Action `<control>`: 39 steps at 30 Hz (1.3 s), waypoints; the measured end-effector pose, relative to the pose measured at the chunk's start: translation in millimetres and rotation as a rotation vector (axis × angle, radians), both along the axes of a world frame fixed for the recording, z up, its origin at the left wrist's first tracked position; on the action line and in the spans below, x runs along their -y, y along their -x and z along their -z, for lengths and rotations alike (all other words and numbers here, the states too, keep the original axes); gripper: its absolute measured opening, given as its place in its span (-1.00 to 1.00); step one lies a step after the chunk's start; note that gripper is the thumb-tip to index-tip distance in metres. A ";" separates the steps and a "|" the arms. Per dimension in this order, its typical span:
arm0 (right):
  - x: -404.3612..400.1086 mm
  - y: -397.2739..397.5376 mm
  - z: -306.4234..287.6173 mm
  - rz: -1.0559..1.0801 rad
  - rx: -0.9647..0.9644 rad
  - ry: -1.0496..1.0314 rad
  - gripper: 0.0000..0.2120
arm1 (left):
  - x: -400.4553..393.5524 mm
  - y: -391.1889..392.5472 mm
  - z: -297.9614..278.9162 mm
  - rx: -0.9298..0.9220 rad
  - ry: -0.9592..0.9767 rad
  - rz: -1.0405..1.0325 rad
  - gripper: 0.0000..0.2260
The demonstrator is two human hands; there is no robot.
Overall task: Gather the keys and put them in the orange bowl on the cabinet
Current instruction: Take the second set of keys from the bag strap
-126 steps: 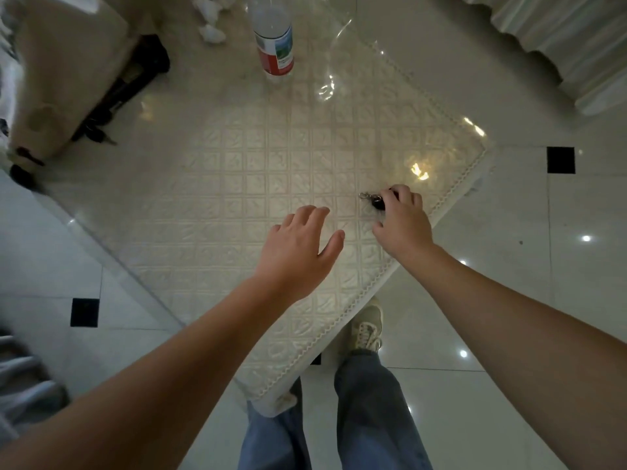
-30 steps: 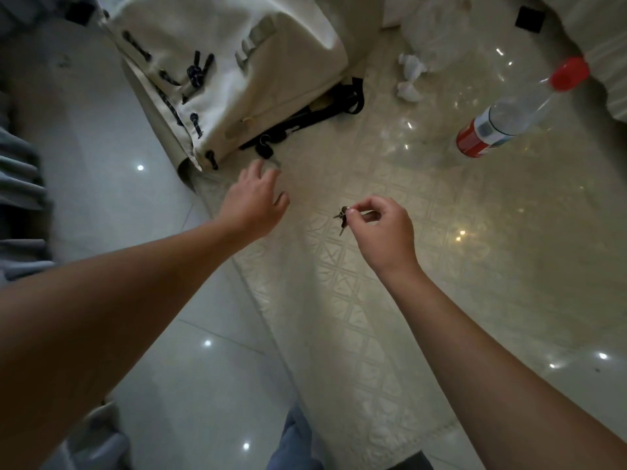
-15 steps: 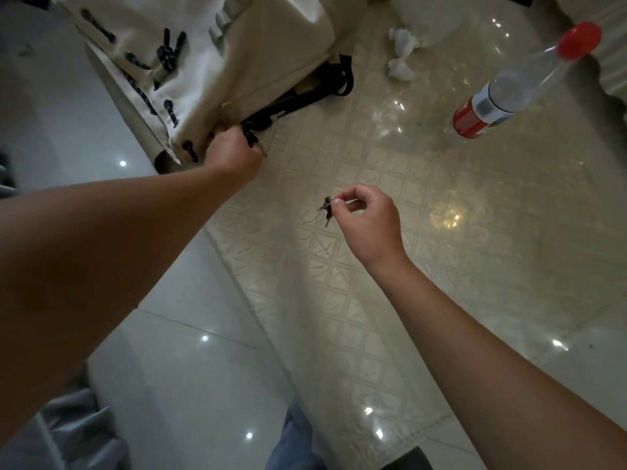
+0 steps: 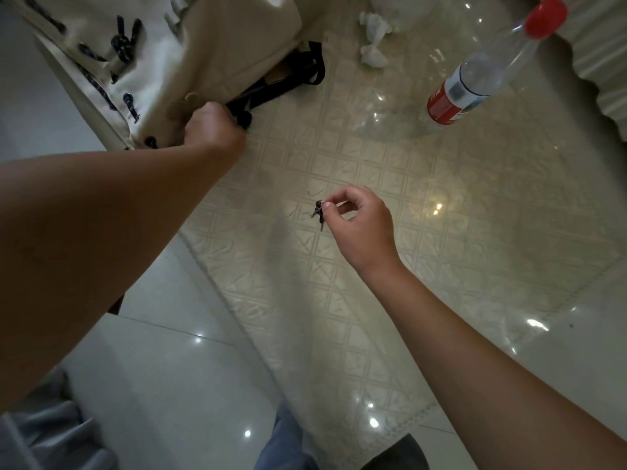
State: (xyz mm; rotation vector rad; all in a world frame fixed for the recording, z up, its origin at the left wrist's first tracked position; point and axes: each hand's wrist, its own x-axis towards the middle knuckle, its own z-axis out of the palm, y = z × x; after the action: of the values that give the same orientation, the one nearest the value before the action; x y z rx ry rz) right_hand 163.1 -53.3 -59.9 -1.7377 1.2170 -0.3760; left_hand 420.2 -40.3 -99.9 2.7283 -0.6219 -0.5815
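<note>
My right hand point(image 4: 359, 225) hangs above the cream patterned table cover point(image 4: 390, 266), pinching a small bunch of dark keys point(image 4: 318, 212) between thumb and forefinger. My left hand point(image 4: 212, 130) is at the far left, by the lower edge of a beige backpack point(image 4: 176, 52). Its fingers are curled down onto a black key fob point(image 4: 244, 119) at the end of the bag's black strap point(image 4: 288, 83). The fingertips are hidden under the knuckles. No orange bowl or cabinet is in view.
A clear plastic bottle point(image 4: 481, 72) with a red cap and red label stands at the far right of the table. Crumpled white tissues point(image 4: 373, 39) lie at the back. Glossy grey floor tiles point(image 4: 169, 385) and my jeans point(image 4: 285, 446) show below the table edge.
My left hand reached to the black fob by the backpack strap and closed on it. My right hand keeps its pinch on the keys and has hardly moved.
</note>
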 end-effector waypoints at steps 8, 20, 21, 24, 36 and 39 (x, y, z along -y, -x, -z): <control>-7.0 19.0 4.3 0.049 -0.021 -0.064 -0.92 | -33.0 58.8 1.0 0.013 0.069 0.280 -0.82; -34.1 64.9 5.6 0.042 -0.120 -0.121 -0.90 | -96.8 154.4 -32.4 -0.012 0.239 0.395 -0.91; -35.8 69.6 3.2 0.026 -0.126 -0.109 -0.89 | -100.0 159.4 -36.8 0.003 0.235 0.374 -0.91; -37.1 86.1 -6.2 -0.021 -0.177 -0.030 -0.91 | -107.5 176.2 -51.6 0.014 0.225 0.317 -0.89; -1.3 154.9 -114.4 -0.115 -0.056 0.109 -0.90 | -89.2 263.6 -180.5 0.019 0.467 0.142 -0.92; 12.5 171.2 -169.0 -0.118 -0.022 0.165 -0.90 | -78.6 282.9 -232.9 0.032 0.545 0.112 -0.92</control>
State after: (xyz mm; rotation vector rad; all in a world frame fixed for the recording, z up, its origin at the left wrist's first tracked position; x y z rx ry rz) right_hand -8.0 -65.8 109.1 -1.9498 1.1184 -0.3968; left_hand 137.3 38.3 132.9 2.2053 -0.8084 -0.3289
